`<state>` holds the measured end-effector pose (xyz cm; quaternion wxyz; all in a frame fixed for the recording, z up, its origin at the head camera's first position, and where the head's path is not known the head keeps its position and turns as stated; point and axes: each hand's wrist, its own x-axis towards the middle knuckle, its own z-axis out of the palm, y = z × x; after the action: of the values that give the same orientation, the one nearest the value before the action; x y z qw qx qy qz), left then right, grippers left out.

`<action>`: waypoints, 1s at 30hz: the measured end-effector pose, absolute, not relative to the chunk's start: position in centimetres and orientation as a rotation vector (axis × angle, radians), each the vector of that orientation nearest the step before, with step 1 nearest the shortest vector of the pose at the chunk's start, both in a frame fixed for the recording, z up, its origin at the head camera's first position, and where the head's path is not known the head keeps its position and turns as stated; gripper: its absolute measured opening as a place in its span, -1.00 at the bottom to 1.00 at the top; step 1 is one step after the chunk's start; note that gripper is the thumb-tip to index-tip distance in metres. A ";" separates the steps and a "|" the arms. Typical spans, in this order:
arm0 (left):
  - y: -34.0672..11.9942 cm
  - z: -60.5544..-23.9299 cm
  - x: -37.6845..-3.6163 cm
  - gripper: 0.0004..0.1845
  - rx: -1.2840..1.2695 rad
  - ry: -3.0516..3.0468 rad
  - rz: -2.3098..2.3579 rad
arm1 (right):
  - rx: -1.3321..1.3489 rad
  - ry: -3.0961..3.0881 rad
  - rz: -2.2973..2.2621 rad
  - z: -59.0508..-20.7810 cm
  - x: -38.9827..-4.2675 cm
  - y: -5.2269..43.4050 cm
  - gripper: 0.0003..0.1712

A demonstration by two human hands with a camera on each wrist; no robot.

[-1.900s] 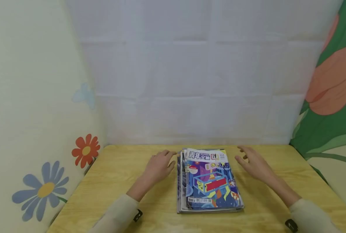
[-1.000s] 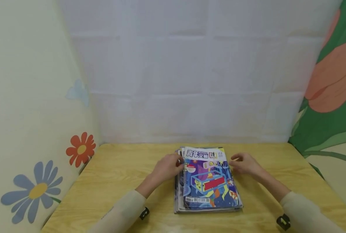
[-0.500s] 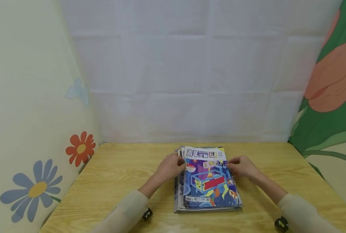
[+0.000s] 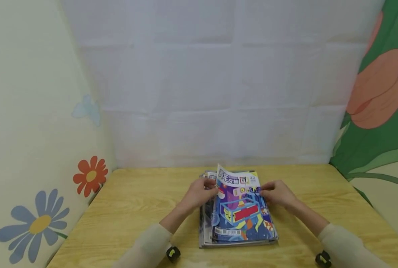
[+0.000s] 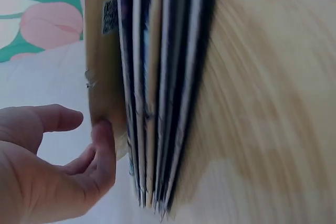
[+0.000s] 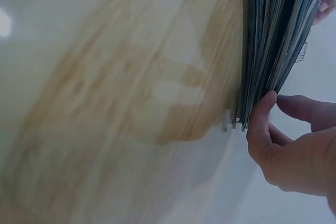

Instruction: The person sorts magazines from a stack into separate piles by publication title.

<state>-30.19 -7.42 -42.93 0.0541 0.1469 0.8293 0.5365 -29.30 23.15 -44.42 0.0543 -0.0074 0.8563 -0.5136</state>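
We pinch the top magazine [image 4: 240, 203] with our left hand [image 4: 199, 193], fingers curled on its raised left edge. Our right hand [image 4: 277, 193] grips its right edge above the stack [image 4: 205, 230] on the bench [image 4: 135, 208].

The stack of magazines [image 4: 237, 212] fills the middle of the tabletop [image 4: 132, 208] from near its back edge toward the front edge. Bare wood lies open to either side, out to the left and right edges. Fabric walls [image 4: 202, 93] close the back and both sides.

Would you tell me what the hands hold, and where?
The left hand lifts the top magazine by its left edge; the right hand grips its right edge.
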 end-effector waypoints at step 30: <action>-5.9 -42.4 -30.1 -0.40 0.144 2.024 2.169 | -0.026 2.069 -1.983 -43.5 -29.1 26.0 -0.45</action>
<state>-30.13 -5.91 -42.43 0.0855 0.0484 0.6790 0.7276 -29.05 26.05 -43.47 0.1373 -0.0090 0.7151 -0.6854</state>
